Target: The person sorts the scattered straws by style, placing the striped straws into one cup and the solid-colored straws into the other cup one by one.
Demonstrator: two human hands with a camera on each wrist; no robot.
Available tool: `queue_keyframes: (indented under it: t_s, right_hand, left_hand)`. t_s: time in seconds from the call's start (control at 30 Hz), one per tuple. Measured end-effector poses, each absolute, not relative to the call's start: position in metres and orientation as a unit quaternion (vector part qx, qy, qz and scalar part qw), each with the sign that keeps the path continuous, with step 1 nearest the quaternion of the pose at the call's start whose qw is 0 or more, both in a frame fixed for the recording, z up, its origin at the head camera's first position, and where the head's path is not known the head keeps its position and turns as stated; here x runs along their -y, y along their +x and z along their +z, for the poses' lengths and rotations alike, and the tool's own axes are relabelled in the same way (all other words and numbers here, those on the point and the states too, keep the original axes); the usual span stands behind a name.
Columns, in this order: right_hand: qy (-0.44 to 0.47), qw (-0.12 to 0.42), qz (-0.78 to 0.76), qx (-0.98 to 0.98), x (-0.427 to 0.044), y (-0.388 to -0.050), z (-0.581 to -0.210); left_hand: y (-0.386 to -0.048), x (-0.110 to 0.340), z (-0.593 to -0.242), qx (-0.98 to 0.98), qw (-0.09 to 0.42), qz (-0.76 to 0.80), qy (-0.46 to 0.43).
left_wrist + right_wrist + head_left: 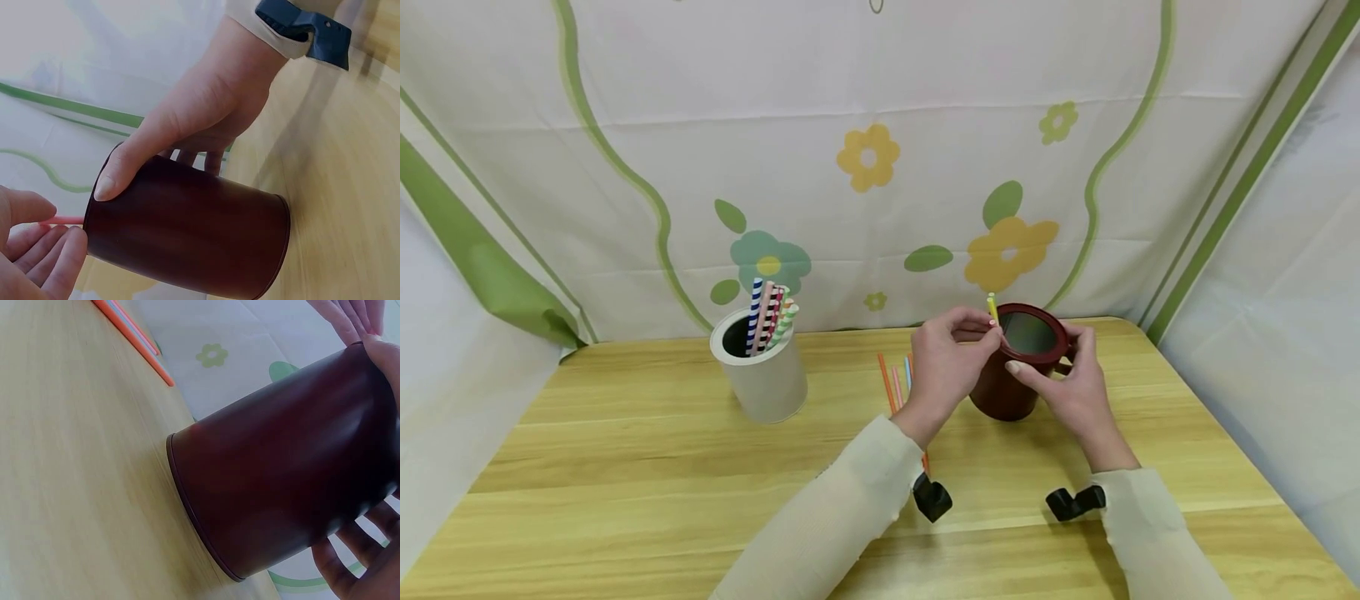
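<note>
- Striped straws [767, 321] stand bunched in a white cup [765, 387] on the left part of the wooden table [647, 467], well apart from both hands.
- Between that cup and the dark red mug lie loose plain straws [887, 383], among them orange, pink and blue ones; the person's left wrist and sleeve cross over them and hide their middle stretch (an orange end shows below the cuff).
- A cloth [865, 75] printed with flowers and leaves hangs behind the table, and a black wrist device [932, 497] juts from the left cuff, with another at the right cuff.
- The dark red mug [1009, 387] stands upright on the right part of the table, its handle side towards the right hand.
- The right hand [1071, 387] grips the mug, thumb on the near side by the rim, the other fingers round the far side near the handle.
- The left hand [951, 362] pinches a pink straw [65, 220] between thumb and fingers, right at the mug's rim.
- A yellow straw [992, 310] sticks up beside those fingertips; whether they touch it cannot be told.
</note>
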State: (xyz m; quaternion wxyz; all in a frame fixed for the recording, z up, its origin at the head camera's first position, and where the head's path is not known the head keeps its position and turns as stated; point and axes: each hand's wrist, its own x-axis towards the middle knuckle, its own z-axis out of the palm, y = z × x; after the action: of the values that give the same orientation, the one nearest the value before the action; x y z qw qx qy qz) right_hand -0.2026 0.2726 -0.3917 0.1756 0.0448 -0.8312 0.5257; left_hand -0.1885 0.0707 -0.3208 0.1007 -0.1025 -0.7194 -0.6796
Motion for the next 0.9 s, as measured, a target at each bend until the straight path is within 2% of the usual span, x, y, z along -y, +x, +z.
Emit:
queue_keyframes:
  t_s: [0.37, 0.9]
  right_hand:
    - [0.042, 0.18, 0.523, 0.832, -0.273, -0.202, -0.394]
    - [0.046, 0.181, 0.525, 0.831, -0.273, -0.203, -0.394]
  left_hand:
    - [-0.187, -0.064, -0.321, 0.648, 0.04, -0.758, -0.063]
    - [-0.184, -0.035, -0.328, 0.652, 0.015, -0.758, -0.026]
